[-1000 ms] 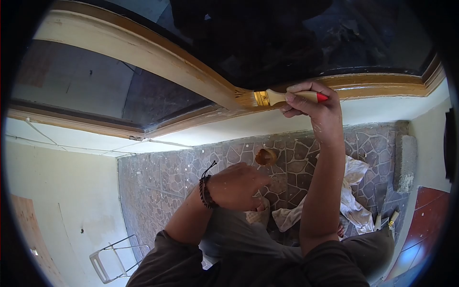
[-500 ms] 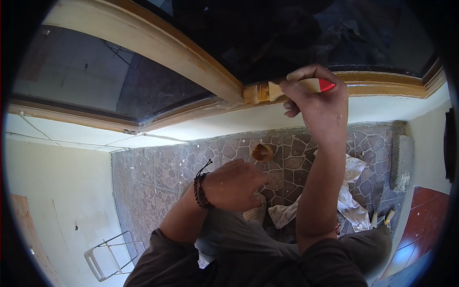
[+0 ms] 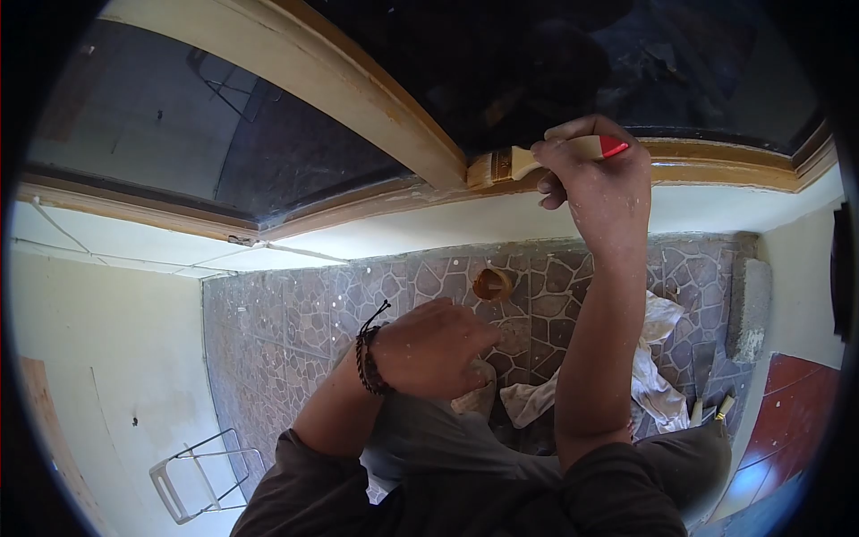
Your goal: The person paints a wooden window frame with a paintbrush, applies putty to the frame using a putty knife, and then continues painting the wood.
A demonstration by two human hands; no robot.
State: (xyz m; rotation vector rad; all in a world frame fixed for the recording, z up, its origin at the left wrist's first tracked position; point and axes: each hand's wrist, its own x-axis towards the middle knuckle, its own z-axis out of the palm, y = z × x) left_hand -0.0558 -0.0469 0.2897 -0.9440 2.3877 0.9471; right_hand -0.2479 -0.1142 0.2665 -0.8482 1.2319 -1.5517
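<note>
My right hand [image 3: 595, 174] is closed around the wooden handle of a flat paintbrush [image 3: 526, 163] with a red handle end [image 3: 612, 146]. The brush lies nearly level, its bristles against the lower rail of the wooden window frame [image 3: 707, 159], beside the upright post [image 3: 385, 98]. Over my lap hangs my left hand [image 3: 437, 347], back upward, with a braided bracelet [image 3: 368, 361] at the wrist. Its fingers are loosely bent, the thumb apart from them, and nothing shows in it. Beyond that hand a small container of brown liquid [image 3: 491, 285] stands on the floor.
Dark glass panes [image 3: 573, 72] fill the frame. On the stone-patterned floor [image 3: 286, 309] lie a stained white cloth [image 3: 658, 385], a scraper [image 3: 703, 376] and another brush [image 3: 726, 406]. A concrete block [image 3: 750, 309] sits at the right, a metal-framed folding chair [image 3: 201, 474] at the lower left.
The paintbrush and the frame appear slightly further right and lower, partly because the view has shifted. The brush's bristles still touch the rail near the post. My left hand has stayed nearly still.
</note>
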